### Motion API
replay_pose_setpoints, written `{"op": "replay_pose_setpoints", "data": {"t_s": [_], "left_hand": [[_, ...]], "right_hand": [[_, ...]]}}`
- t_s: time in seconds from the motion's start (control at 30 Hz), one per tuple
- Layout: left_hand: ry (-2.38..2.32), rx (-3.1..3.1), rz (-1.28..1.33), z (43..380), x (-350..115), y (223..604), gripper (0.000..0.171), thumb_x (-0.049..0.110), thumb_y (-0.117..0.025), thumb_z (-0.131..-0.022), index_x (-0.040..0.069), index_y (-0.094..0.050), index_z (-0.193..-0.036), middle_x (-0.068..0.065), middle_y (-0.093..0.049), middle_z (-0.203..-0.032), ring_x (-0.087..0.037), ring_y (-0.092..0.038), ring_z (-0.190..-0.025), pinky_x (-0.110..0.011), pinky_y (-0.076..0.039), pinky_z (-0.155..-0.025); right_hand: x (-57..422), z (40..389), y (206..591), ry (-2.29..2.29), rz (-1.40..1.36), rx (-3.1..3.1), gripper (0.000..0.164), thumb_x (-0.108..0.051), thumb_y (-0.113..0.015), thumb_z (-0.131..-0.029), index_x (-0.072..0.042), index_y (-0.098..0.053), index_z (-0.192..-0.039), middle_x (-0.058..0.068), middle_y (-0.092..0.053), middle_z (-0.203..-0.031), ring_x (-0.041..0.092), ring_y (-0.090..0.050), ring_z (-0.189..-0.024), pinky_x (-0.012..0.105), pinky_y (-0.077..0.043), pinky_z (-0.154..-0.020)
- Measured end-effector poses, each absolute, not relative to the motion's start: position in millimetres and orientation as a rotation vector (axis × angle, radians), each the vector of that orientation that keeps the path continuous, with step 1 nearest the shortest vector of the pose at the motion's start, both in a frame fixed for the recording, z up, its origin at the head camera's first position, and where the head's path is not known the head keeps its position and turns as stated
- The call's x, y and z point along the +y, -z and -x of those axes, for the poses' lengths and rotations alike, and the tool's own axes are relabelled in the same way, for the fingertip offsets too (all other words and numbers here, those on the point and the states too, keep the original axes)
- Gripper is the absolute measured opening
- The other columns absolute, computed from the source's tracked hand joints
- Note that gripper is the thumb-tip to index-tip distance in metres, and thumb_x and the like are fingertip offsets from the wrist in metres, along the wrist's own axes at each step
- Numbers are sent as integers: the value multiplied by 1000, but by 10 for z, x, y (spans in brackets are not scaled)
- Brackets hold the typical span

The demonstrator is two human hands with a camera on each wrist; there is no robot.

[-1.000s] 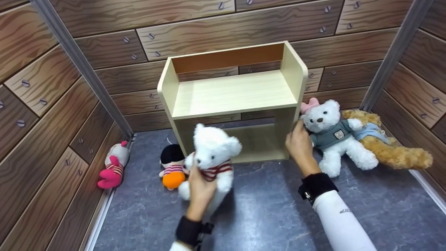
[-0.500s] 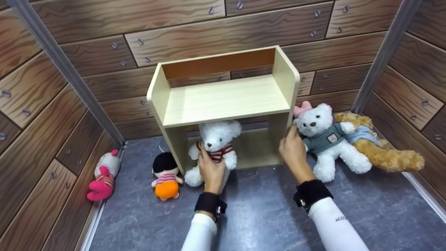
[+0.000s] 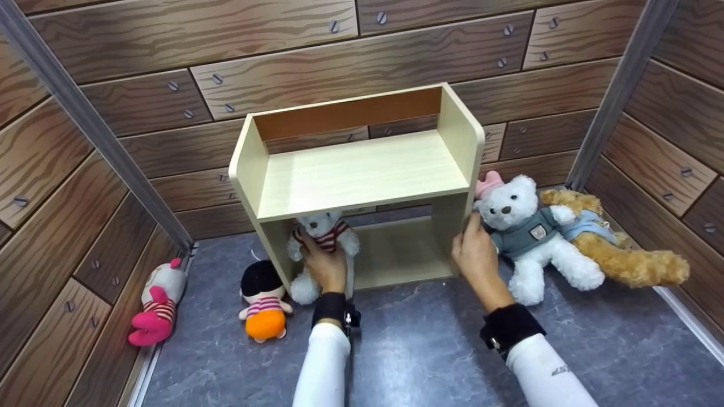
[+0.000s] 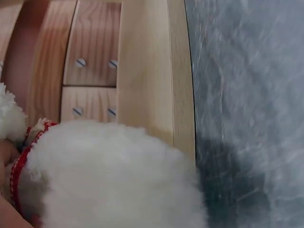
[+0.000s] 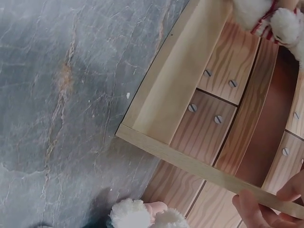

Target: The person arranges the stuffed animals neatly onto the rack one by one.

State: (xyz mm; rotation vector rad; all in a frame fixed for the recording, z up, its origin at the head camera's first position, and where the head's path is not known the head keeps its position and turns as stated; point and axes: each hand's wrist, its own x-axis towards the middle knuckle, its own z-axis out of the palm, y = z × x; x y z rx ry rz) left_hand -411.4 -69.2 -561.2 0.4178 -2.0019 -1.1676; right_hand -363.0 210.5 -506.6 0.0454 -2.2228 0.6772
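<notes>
My left hand [image 3: 327,267] grips a white teddy bear [image 3: 349,243] in a red-and-white striped top. The bear is upright at the left end of the lower compartment of a pale wooden shelf unit [image 3: 362,169], and the upper board hides the top of its head. Close up in the left wrist view, its white fur [image 4: 114,171] fills the lower middle. My right hand [image 3: 476,254] pinches the front edge of the shelf's right side panel; in the right wrist view, fingertips [image 5: 247,206] lie on either side of that panel [image 5: 190,164].
Right of the shelf sit a white bear [image 3: 531,240] in a green sweater with a pink bow and a brown plush toy [image 3: 628,257]. To the left lie a black-haired doll [image 3: 264,305] and a pink-and-white plush [image 3: 161,302]. Wood-patterned walls [image 3: 362,48] enclose the floor.
My left hand has carried the striped-top bear away from me and into the left of the lower compartment. The right hand stays at the shelf's side panel. The head view has shifted slightly.
</notes>
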Motion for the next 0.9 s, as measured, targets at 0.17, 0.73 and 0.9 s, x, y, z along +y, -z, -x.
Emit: {"op": "replay_pose_setpoints", "data": {"t_s": [0.17, 0.73, 0.9], "left_hand": [[1190, -1987, -423, 4266, -703, 5579, 91, 13, -78, -81, 10, -28, -157, -34, -49, -133, -52, -57, -106, -61, -48, -87], [1291, -2186, -564, 4576, -856, 5804, 96, 14, -70, -91, 13, -4, -160, -36, -25, -149, -50, -55, -108, -54, -50, -86], [1349, -2181, -492, 4654, -845, 5764, 98, 16, -72, -91, 13, -3, -161, -37, -25, -150, -51, -52, -117, -53, -49, -92]], "right_hand": [[2126, 3627, 5024, -689, -32, -2241, 42, 3, -63, -82, 10, -43, -117, 34, -60, -74, 56, -59, -62, 64, -46, -54], [2074, 3556, 5091, -637, -68, -2255, 46, 4, -65, -79, 11, -41, -118, 30, -58, -65, 52, -57, -55, 61, -44, -50], [2118, 3600, 5058, -644, -55, -2242, 44, 4, -64, -81, 10, -41, -118, 31, -59, -66, 52, -57, -55, 62, -44, -50]]}}
